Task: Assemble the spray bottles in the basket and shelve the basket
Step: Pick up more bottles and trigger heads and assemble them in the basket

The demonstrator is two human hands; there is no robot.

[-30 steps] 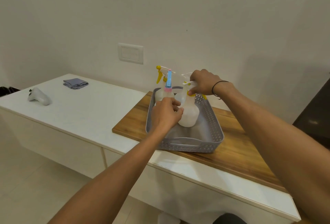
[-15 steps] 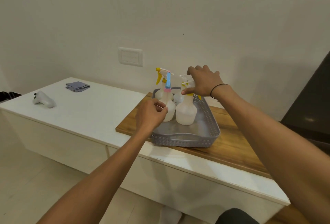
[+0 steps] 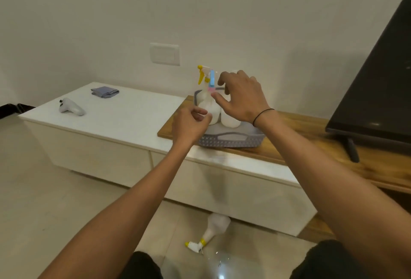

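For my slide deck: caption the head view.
Both hands hover open over spray bottles in a grey basket; another bottle lies on the floor.

Plain off-white wall (image 3: 200, 7) fills far side, white switch plate (image 3: 164, 54) set in it. Low white cabinet (image 3: 124, 152) runs left to right below — wooden board (image 3: 311, 127) lying on its right part. Dark flat screen (image 3: 375, 92) on thin black leg at far right, tilted in wide-angle view. Pale tiled floor (image 3: 44, 201) near, glossy — bright light reflection at bottom centre.
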